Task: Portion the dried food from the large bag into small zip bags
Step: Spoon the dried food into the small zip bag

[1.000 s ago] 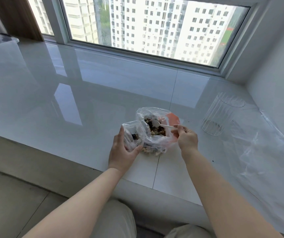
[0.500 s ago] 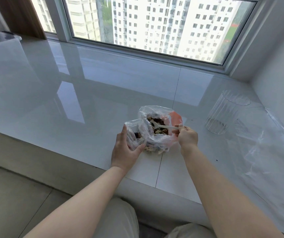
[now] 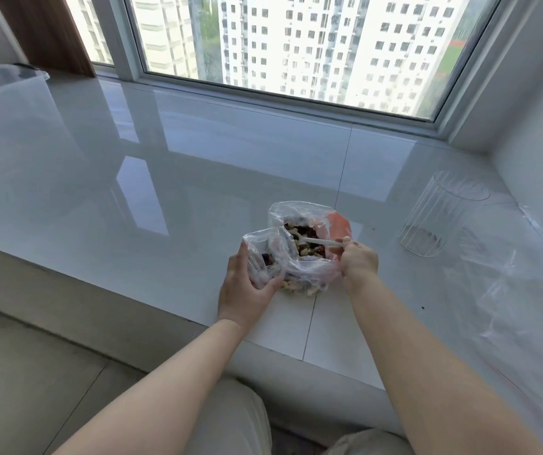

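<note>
Dried food point(image 3: 308, 247) sits in large bag point(image 3: 309, 221) on desk point(image 3: 165, 208), between my hands. Left hand point(image 3: 247, 290) fingers curled round small zip bag point(image 3: 265, 254), mouth held up, touching large bag. Right hand point(image 3: 358, 261) fingers pinching white spoon point(image 3: 316, 241), bowl buried in food. Ribbed clear cup point(image 3: 440, 215) well right of right hand, loose plastic sheet point(image 3: 519, 290) beside it.

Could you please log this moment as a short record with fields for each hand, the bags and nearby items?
left hand: holds small zip bag open, some food inside
right hand: pinches white spoon, bowl in large bag
large bag: open, mixed dried food
surface: glossy white sill
nearby: ribbed clear glass, loose clear plastic, both right
</note>
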